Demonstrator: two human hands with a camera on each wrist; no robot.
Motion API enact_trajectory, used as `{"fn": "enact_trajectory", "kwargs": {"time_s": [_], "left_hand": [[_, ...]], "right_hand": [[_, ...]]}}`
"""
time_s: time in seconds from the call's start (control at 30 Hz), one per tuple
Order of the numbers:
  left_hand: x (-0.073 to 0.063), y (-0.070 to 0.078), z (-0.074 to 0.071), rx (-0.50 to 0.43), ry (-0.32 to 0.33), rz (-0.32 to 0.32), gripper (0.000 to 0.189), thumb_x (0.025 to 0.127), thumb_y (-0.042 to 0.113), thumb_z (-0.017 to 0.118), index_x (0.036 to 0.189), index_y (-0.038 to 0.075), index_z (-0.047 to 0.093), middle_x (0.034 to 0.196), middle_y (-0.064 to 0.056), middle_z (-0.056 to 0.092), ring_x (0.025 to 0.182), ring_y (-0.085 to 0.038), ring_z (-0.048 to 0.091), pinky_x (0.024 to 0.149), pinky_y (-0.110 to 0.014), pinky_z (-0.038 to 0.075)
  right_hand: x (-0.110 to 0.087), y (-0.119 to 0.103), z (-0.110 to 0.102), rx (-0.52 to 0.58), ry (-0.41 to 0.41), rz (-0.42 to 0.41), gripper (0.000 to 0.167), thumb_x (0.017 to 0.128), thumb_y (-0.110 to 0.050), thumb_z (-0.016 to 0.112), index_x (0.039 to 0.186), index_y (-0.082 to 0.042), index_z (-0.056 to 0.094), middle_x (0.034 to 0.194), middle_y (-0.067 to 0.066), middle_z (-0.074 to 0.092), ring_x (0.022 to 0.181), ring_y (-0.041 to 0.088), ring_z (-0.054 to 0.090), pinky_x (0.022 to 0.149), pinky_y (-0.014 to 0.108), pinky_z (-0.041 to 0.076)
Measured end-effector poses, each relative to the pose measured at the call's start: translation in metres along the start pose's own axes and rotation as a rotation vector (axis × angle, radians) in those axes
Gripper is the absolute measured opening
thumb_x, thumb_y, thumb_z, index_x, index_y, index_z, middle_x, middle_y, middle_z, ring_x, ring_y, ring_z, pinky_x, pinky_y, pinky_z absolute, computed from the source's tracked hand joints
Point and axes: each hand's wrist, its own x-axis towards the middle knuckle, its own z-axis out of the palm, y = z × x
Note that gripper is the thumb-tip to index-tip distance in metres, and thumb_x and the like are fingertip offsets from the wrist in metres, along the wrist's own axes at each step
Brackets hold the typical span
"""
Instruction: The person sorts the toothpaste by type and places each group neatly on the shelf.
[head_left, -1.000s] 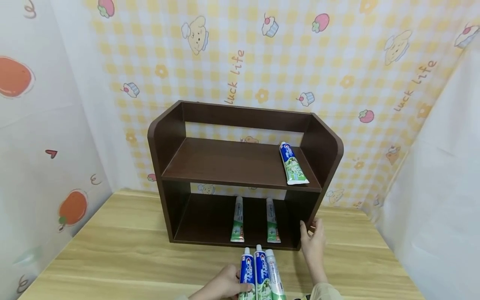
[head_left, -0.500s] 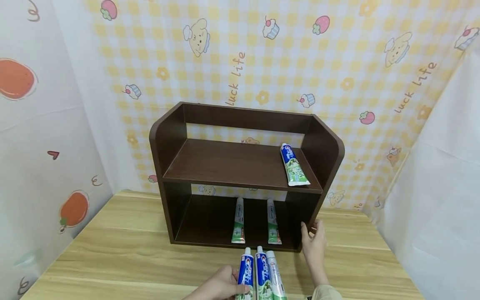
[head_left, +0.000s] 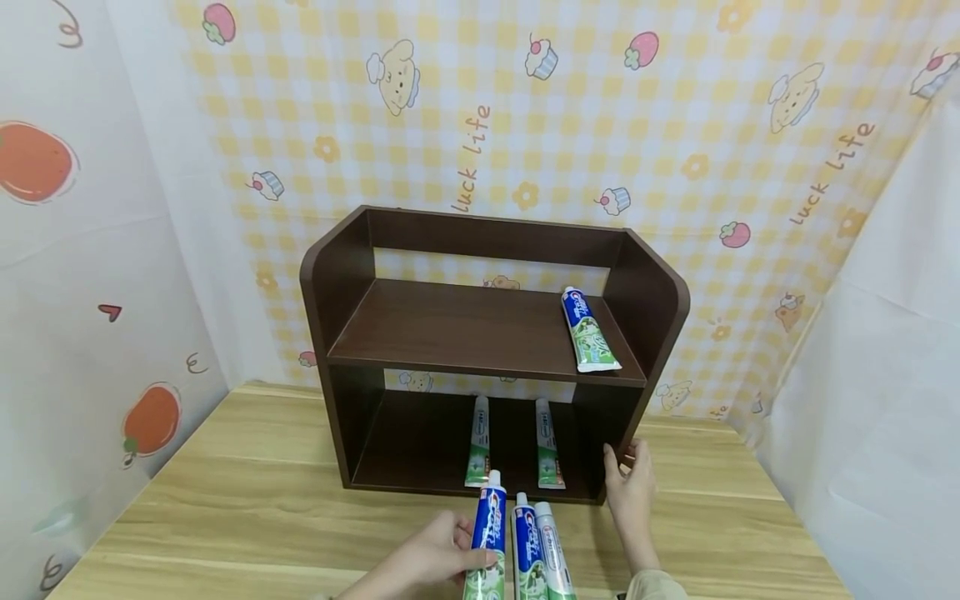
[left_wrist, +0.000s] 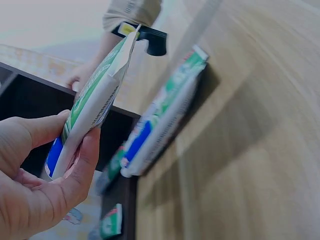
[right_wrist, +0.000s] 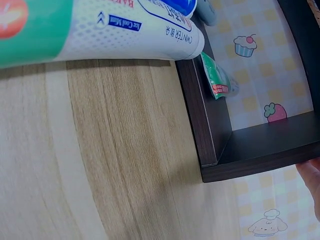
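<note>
My left hand [head_left: 438,550] pinches a blue and green toothpaste tube [head_left: 487,533] between thumb and fingers, cap pointing toward the shelf; the left wrist view shows the tube lifted over the table. Just right of it lie a second blue and green tube [head_left: 528,550] and a white and green tube [head_left: 553,554], side by side on the table. My right hand [head_left: 630,496] grips the lower right side panel of the dark brown shelf [head_left: 480,367], thumb on the inner side. One blue and green tube [head_left: 588,329] lies on the upper board, at the right.
On the lower board lie two slim grey and green tubes, a left one [head_left: 478,442] and a right one [head_left: 549,446]. Wood-grain table [head_left: 225,517] surrounds the shelf's front and sides. Behind it hangs a yellow checked cloth [head_left: 420,150].
My left hand has raised its tube off the row and moved it slightly left and forward, apart from the other two. My right hand stays at the side panel.
</note>
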Motion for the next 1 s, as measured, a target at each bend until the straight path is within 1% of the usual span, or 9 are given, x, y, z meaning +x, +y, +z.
{"fn": "enact_trajectory", "kwargs": {"time_s": [0.1, 0.23, 0.27, 0.43, 0.47, 0.5, 0.57, 0.8, 1.0], "left_hand": [[-0.004, 0.009, -0.002, -0.030, -0.004, 0.016, 0.027, 0.081, 0.011, 0.067, 0.096, -0.007, 0.052, 0.075, -0.008, 0.060, 0.060, -0.011, 0.058, 0.057, -0.027, 0.055], [-0.009, 0.023, -0.007, -0.028, 0.009, 0.031, 0.032, 0.081, 0.013, 0.068, 0.099, -0.007, 0.052, 0.075, -0.007, 0.059, 0.060, -0.011, 0.057, 0.056, -0.025, 0.054], [-0.011, 0.027, -0.008, -0.021, 0.011, 0.039, 0.034, 0.081, 0.014, 0.069, 0.100, -0.008, 0.052, 0.075, -0.007, 0.059, 0.060, -0.010, 0.057, 0.056, -0.025, 0.054], [-0.016, 0.041, -0.015, -0.016, -0.005, 0.078, 0.040, 0.080, 0.017, 0.070, 0.102, -0.010, 0.050, 0.077, -0.007, 0.059, 0.061, -0.011, 0.058, 0.056, -0.027, 0.055], [-0.017, 0.043, -0.017, -0.005, -0.019, 0.084, 0.042, 0.080, 0.019, 0.069, 0.104, -0.010, 0.049, 0.077, -0.006, 0.059, 0.062, -0.010, 0.058, 0.056, -0.026, 0.055], [-0.017, 0.045, -0.018, -0.002, -0.022, 0.091, 0.044, 0.080, 0.020, 0.070, 0.104, -0.010, 0.049, 0.077, -0.005, 0.059, 0.062, -0.010, 0.059, 0.056, -0.025, 0.055], [-0.018, 0.050, -0.021, 0.019, -0.026, 0.107, 0.046, 0.080, 0.022, 0.070, 0.104, -0.011, 0.049, 0.077, -0.004, 0.059, 0.062, -0.009, 0.059, 0.056, -0.025, 0.055], [-0.022, 0.067, -0.028, 0.079, 0.010, 0.135, 0.043, 0.081, 0.021, 0.069, 0.106, -0.009, 0.050, 0.076, -0.007, 0.059, 0.063, -0.012, 0.058, 0.057, -0.029, 0.055], [-0.024, 0.082, -0.036, 0.134, 0.038, 0.157, 0.048, 0.080, 0.023, 0.070, 0.109, -0.008, 0.049, 0.078, -0.007, 0.059, 0.065, -0.013, 0.057, 0.060, -0.031, 0.055]], "right_hand": [[-0.001, 0.000, 0.000, -0.003, -0.003, 0.000, 0.017, 0.087, -0.006, 0.058, 0.097, 0.004, 0.048, 0.096, 0.021, 0.055, 0.088, 0.040, 0.059, 0.069, 0.045, 0.055], [-0.001, 0.001, 0.000, 0.006, 0.006, -0.021, 0.019, 0.088, -0.012, 0.056, 0.096, 0.004, 0.048, 0.094, 0.022, 0.055, 0.086, 0.041, 0.058, 0.067, 0.046, 0.055], [-0.001, 0.000, 0.000, 0.007, 0.019, -0.030, 0.019, 0.088, -0.014, 0.057, 0.094, 0.003, 0.048, 0.092, 0.020, 0.054, 0.083, 0.039, 0.059, 0.065, 0.042, 0.055], [-0.001, -0.002, -0.001, 0.002, 0.027, -0.035, 0.019, 0.088, -0.013, 0.057, 0.094, 0.002, 0.048, 0.091, 0.019, 0.054, 0.083, 0.037, 0.059, 0.065, 0.042, 0.055], [-0.001, -0.002, -0.001, -0.004, 0.026, -0.031, 0.018, 0.087, -0.011, 0.057, 0.094, 0.002, 0.048, 0.092, 0.019, 0.054, 0.083, 0.037, 0.059, 0.065, 0.041, 0.055], [-0.001, -0.002, -0.001, -0.008, 0.014, -0.024, 0.018, 0.087, -0.010, 0.057, 0.095, 0.003, 0.048, 0.094, 0.021, 0.055, 0.086, 0.039, 0.059, 0.067, 0.045, 0.055], [0.000, -0.001, -0.001, -0.018, 0.015, -0.012, 0.017, 0.087, -0.007, 0.058, 0.095, 0.004, 0.048, 0.094, 0.021, 0.056, 0.086, 0.039, 0.059, 0.067, 0.044, 0.055], [-0.001, -0.003, -0.001, -0.025, 0.008, 0.002, 0.018, 0.086, -0.006, 0.059, 0.096, 0.004, 0.048, 0.095, 0.023, 0.056, 0.088, 0.040, 0.060, 0.069, 0.045, 0.055], [-0.001, -0.001, 0.000, -0.025, 0.009, -0.014, 0.018, 0.087, -0.006, 0.058, 0.096, 0.005, 0.048, 0.095, 0.024, 0.056, 0.087, 0.040, 0.059, 0.068, 0.046, 0.054]]}}
